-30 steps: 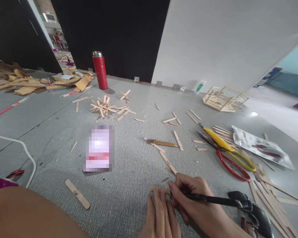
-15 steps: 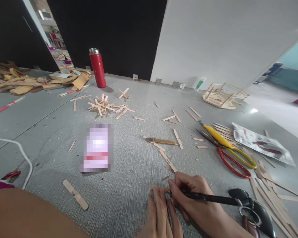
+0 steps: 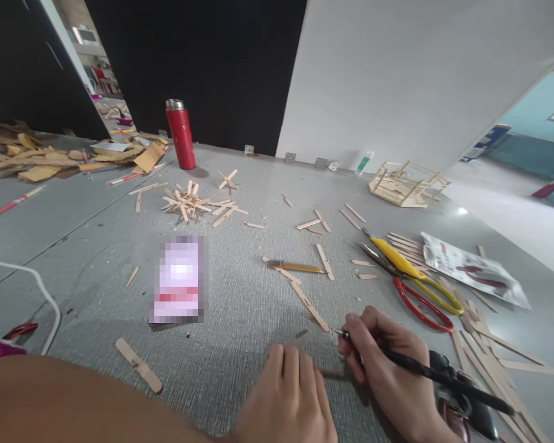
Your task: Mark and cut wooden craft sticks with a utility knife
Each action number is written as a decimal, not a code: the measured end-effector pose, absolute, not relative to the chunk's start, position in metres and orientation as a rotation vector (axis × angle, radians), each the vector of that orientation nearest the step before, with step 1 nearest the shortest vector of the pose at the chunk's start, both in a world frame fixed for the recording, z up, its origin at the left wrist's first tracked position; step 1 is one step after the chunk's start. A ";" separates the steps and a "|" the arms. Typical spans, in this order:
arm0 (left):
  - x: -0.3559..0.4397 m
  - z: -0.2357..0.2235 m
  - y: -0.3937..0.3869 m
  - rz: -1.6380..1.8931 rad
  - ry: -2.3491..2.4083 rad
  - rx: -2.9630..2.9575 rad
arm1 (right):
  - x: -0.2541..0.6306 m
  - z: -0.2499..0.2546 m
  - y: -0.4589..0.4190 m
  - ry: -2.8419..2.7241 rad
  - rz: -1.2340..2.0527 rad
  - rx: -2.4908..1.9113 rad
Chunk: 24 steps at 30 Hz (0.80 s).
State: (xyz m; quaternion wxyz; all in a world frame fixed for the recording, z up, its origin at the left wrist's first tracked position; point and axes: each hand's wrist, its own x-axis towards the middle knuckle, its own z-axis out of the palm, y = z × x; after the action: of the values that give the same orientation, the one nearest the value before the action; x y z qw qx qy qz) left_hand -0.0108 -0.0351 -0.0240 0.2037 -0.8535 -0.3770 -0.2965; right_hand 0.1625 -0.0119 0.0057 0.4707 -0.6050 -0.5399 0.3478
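My left hand (image 3: 289, 394) is low in the middle, its fingers curled down towards the table. A wooden craft stick (image 3: 335, 372) juts out from under its right side; the part under the fingers is hidden. To the right, my right hand (image 3: 388, 363) grips a black pen (image 3: 443, 375), whose metal tip points left, just off the surface. Beyond the pen tip lies another craft stick (image 3: 310, 306), near a yellow craft knife (image 3: 298, 266). A small grey metal piece (image 3: 301, 333) rests beyond my left hand.
Scissors (image 3: 404, 264) with yellow and red handles lie at right, beside a white packet (image 3: 475, 271) and loose sticks (image 3: 493, 351). Behind stand a stick frame (image 3: 409, 184) and a red flask (image 3: 181, 136). A blurred phone (image 3: 178, 280) and a stick pile (image 3: 189, 200) are left.
My left hand's fingers have gone from stretched flat to curled. My right hand has drawn away to the right with the pen, its tip lifted from beside the left fingers.
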 end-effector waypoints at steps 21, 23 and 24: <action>0.005 -0.048 -0.029 -0.929 -1.011 -2.177 | 0.166 -0.003 -0.012 -1.413 0.922 -1.538; 0.005 -0.054 -0.029 -0.922 -0.983 -2.175 | 0.166 -0.004 -0.012 -1.425 0.930 -1.540; 0.004 -0.056 -0.029 -0.909 -0.971 -2.172 | 0.166 -0.004 -0.012 -1.432 0.934 -1.538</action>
State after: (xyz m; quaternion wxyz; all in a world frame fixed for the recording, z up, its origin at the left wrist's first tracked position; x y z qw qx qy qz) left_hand 0.0045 -0.0291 -0.0557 0.2928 -0.8154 -0.3645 -0.3413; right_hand 0.1664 -0.0122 -0.0042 0.4086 -0.6104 -0.5683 0.3709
